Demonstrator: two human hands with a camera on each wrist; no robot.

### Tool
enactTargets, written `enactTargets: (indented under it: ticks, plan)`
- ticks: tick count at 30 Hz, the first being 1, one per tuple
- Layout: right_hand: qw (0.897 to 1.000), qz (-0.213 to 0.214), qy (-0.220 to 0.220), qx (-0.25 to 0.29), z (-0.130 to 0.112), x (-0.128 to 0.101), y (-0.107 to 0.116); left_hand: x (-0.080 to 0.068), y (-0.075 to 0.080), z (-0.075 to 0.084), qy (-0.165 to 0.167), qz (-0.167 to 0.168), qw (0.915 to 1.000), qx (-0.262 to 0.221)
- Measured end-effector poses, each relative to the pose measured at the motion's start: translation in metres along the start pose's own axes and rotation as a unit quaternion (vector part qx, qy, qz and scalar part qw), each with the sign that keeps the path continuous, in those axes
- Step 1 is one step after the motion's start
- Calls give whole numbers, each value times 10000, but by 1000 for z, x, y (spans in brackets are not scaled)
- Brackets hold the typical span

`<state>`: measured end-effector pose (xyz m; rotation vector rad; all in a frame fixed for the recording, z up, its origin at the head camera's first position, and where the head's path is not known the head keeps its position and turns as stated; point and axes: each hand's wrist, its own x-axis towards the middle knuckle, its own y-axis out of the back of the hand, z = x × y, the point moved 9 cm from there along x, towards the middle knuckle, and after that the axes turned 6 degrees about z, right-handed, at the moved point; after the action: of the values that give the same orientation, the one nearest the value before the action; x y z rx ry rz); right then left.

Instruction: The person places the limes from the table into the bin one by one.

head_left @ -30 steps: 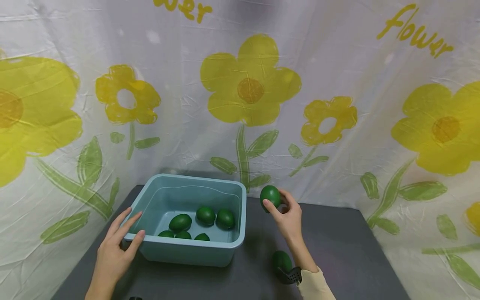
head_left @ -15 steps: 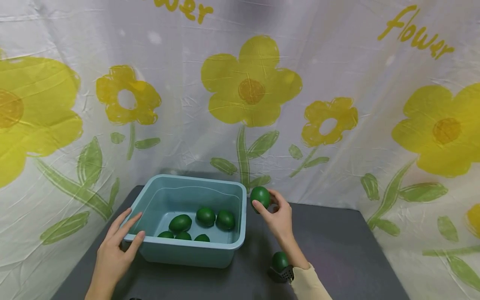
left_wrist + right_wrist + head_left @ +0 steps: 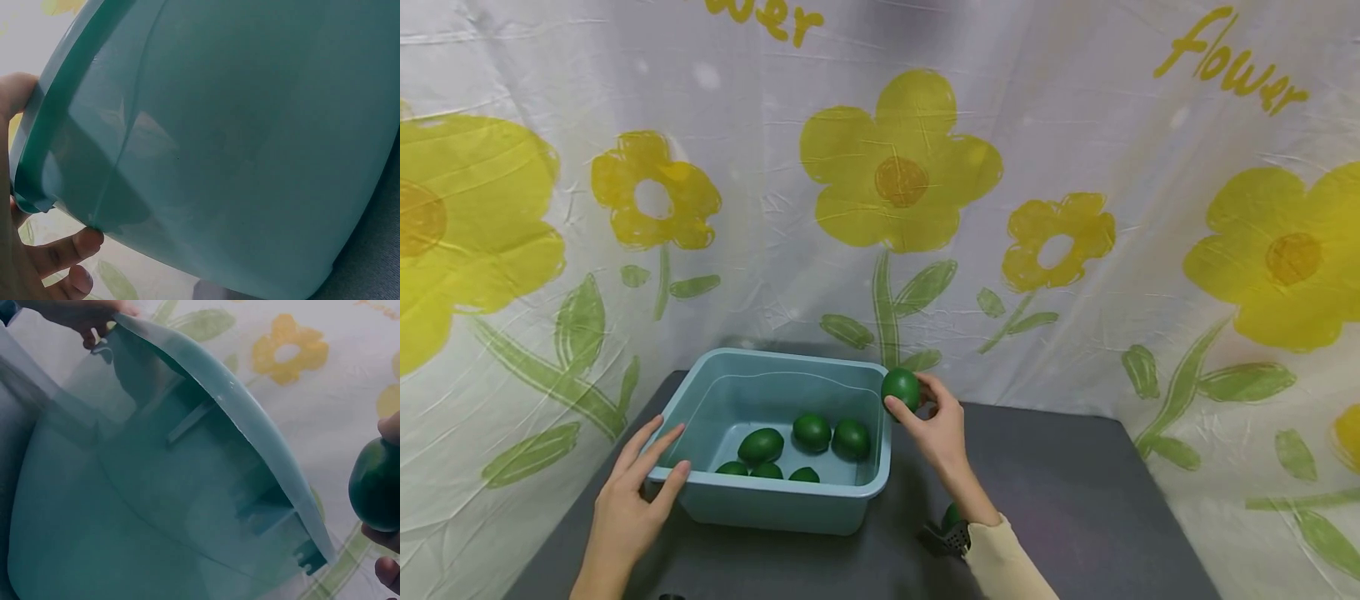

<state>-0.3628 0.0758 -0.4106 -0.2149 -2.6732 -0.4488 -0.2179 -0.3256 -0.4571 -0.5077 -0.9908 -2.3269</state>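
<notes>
My right hand pinches a smooth, dark green, avocado-like fruit between thumb and fingers, at the right rim of the light blue plastic bin. The right wrist view catches this held fruit at its edge. Over the bin's front left corner lies my left hand, thumb at the front rim and fingers spread over the left side. Several similar green fruits lie in the bin, some half hidden behind its front wall. Another green fruit shows beside my right wrist, largely covered by it.
A dark grey tabletop carries the bin. Behind and at both sides hangs a white curtain printed with yellow flowers. A small black object pokes in at the bottom edge.
My right hand has moved left with the fruit, from over the table to the bin's right rim. Its wrist now covers more of the fruit on the table. The left hand stays put.
</notes>
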Motion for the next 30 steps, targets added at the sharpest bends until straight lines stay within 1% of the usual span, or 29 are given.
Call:
enactTargets:
  ticks: [8, 19, 25, 30]
  plan:
    - [9998, -152, 107, -12, -3, 3, -11, -1, 1, 1, -53, 30, 10000, 7]
    - [9992, -311, 182, -184, 0, 6, -25, -1, 2, 2, -73, 34, 10000, 34]
    - [9980, -500, 173, -342, 3, 7, -33, 0, 1, 2, -81, 20, 10000, 20]
    - [9961, -690, 241, -487, 0, 9, -40, 1, 2, 1, -70, 35, 10000, 6]
